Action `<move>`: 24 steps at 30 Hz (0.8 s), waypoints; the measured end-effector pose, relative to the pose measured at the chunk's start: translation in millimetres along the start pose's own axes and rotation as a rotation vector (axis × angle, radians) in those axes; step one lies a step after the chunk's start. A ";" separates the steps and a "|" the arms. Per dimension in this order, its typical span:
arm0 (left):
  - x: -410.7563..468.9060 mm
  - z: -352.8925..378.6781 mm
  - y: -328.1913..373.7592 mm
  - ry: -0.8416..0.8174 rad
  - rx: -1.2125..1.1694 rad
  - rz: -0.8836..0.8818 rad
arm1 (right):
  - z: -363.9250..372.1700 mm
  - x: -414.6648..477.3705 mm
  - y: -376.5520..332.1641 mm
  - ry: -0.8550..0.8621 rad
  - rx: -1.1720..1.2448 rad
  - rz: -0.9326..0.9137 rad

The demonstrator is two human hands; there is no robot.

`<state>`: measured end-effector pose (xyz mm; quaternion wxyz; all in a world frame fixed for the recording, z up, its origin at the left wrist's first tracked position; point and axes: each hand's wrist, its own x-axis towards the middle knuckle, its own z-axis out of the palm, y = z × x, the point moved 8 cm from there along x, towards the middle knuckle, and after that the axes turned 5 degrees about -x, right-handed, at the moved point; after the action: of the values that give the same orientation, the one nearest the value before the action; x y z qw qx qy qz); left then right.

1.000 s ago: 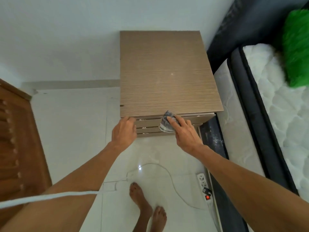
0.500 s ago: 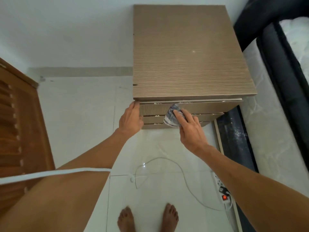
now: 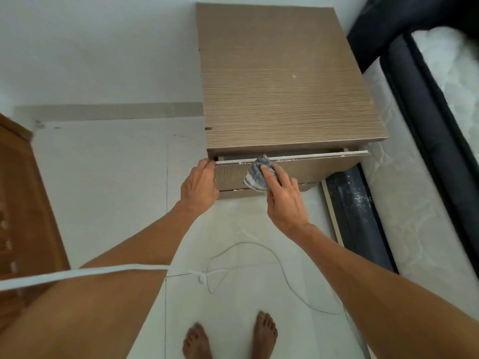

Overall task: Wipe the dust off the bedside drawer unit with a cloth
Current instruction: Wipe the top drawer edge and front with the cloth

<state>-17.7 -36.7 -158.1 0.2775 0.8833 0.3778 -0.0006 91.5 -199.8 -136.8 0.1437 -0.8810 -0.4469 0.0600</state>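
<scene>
The bedside drawer unit (image 3: 285, 81) is light brown wood grain and stands against the white wall beside the bed. Its top drawer (image 3: 318, 165) is pulled out a little, showing a pale dusty top edge. My left hand (image 3: 199, 183) grips the drawer's left end. My right hand (image 3: 282, 198) presses a blue-grey checked cloth (image 3: 255, 174) against the drawer front, just under its top edge. Fingers cover part of the cloth. A lower drawer front shows beneath.
A bed with a black frame (image 3: 425, 117) and white mattress (image 3: 404, 229) runs along the right. A wooden door (image 3: 23, 203) is at the left. A white cable (image 3: 259, 257) loops over the white tiled floor near my bare feet (image 3: 228, 335).
The top drawer has slid out from the unit, pulled by my left hand. My right hand kept the cloth on the drawer front. The view tipped down and away from the bed.
</scene>
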 end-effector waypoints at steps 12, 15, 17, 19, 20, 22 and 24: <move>-17.8 -0.8 -1.6 -0.005 0.014 -0.006 | 38.4 41.1 -70.4 -0.122 -0.145 -0.003; -16.0 -2.2 -1.1 0.022 0.057 -0.021 | 47.5 48.5 -65.8 -0.119 -0.267 0.014; -14.4 -3.0 4.4 0.026 0.120 -0.021 | 47.0 47.4 -56.5 -0.081 -0.361 -0.011; -13.5 -2.3 13.6 0.027 0.205 -0.010 | 42.2 44.2 -43.1 -0.045 -0.429 -0.018; -13.4 -0.5 19.6 0.027 0.238 0.000 | 38.3 42.9 -35.5 -0.032 -0.447 -0.016; -13.4 6.6 34.2 0.016 0.273 0.028 | 29.8 41.6 -18.2 -0.018 -0.475 -0.020; -14.9 16.2 49.6 -0.005 0.287 0.050 | 21.7 40.9 0.6 -0.021 -0.505 -0.035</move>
<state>8.1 -82.4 -144.4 0.1492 0.9231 0.3510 -0.0497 111.1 -162.9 -156.7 -0.0847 -0.8804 -0.4643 -0.0467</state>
